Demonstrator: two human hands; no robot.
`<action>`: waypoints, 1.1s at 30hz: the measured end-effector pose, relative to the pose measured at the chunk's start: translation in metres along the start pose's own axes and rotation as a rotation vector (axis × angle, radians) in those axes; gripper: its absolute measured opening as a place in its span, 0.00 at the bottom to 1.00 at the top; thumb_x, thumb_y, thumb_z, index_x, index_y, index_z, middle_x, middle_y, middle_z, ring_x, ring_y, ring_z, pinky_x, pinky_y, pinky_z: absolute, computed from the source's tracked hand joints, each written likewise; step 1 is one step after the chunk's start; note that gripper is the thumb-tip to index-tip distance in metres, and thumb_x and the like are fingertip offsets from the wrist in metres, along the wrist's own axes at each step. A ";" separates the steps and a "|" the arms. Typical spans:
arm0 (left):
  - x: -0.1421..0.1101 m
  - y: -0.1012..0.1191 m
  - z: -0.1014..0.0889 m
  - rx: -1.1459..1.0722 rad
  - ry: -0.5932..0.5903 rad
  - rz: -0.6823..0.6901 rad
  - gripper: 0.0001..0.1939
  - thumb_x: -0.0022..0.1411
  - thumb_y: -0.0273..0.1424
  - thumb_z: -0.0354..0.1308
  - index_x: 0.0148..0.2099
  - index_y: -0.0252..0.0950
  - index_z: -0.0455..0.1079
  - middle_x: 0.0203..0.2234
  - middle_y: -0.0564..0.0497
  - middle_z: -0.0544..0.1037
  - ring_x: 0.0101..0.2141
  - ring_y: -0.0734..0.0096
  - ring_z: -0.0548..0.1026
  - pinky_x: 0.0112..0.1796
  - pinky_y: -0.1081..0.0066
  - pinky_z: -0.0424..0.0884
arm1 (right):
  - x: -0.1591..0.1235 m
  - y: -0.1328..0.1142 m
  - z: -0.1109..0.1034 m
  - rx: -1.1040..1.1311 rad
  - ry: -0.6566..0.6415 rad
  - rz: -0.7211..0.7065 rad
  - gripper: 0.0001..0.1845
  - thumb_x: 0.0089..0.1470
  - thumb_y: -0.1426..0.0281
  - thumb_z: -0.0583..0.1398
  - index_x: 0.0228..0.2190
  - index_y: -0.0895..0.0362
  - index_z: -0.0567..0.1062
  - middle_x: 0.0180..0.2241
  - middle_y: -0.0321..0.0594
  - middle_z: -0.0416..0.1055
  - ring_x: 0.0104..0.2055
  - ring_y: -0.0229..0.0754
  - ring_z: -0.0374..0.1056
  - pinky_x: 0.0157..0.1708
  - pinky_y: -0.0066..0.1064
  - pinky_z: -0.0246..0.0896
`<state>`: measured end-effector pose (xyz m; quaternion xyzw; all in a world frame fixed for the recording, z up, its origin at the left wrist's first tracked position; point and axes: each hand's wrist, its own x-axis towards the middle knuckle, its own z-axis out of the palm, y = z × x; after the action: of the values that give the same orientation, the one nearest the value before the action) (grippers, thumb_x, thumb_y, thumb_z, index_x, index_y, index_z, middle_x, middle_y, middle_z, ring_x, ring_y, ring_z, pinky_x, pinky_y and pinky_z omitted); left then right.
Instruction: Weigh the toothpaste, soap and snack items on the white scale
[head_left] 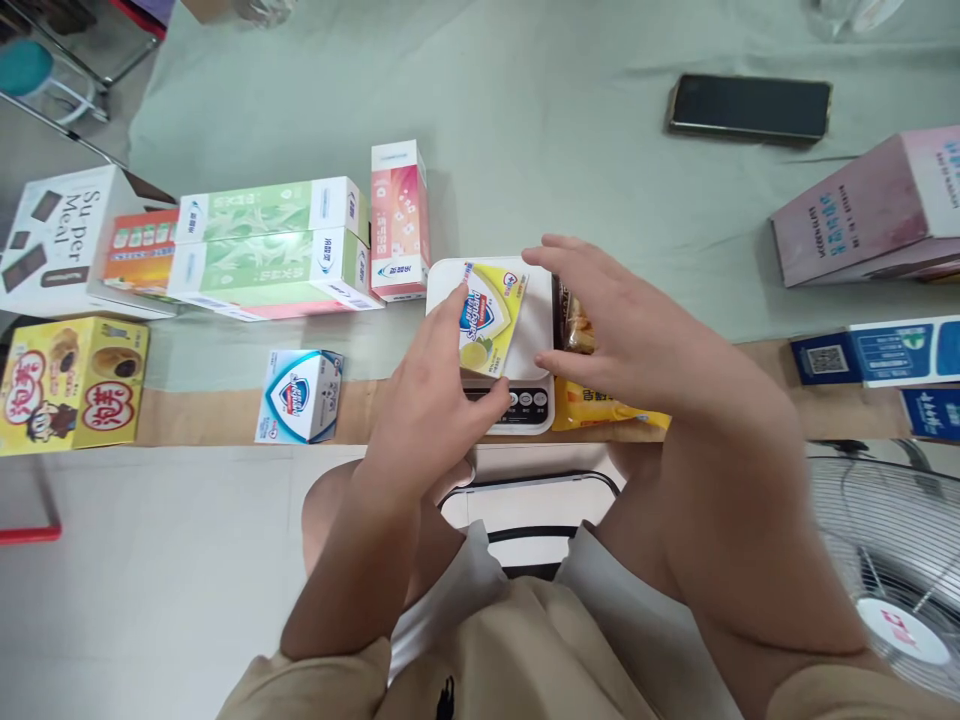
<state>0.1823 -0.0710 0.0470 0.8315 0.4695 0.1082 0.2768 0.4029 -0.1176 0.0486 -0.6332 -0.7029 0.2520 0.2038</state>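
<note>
A yellow and white Safeguard soap box (491, 318) lies turned at an angle on a white kitchen scale (536, 345). My left hand (435, 385) reaches around its lower left corner. The thumb is by the near edge and the fingertips by the left edge; the fingers are stretched apart, and any touch is hard to make out. My right hand (619, 325) hovers right of the scale, thumb and fingers spread, holding nothing. Under it lies a yellow snack packet (600, 408), partly hidden. Buttons (529, 399) show along the scale's near side.
Left of the scale are a blue and white soap box (298, 396), a pink box (400, 220), green boxes (262, 240) and a yellow snack box (75, 385). A phone (750, 107) lies far right, beyond a pink carton (847, 205). A fan (892, 560) stands below the table's edge.
</note>
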 end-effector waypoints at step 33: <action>0.003 -0.001 0.028 -0.356 0.178 0.588 0.49 0.66 0.57 0.61 0.79 0.56 0.39 0.76 0.47 0.57 0.75 0.45 0.58 0.72 0.41 0.61 | -0.010 0.026 -0.023 0.672 1.159 0.136 0.17 0.47 0.73 0.63 0.37 0.46 0.64 0.37 0.31 0.74 0.43 0.41 0.77 0.47 0.38 0.77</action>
<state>0.1954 -0.0775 0.0231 0.8571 0.2063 0.3351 0.3323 0.4383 -0.1231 0.0513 -0.6109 -0.3217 0.0887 0.7179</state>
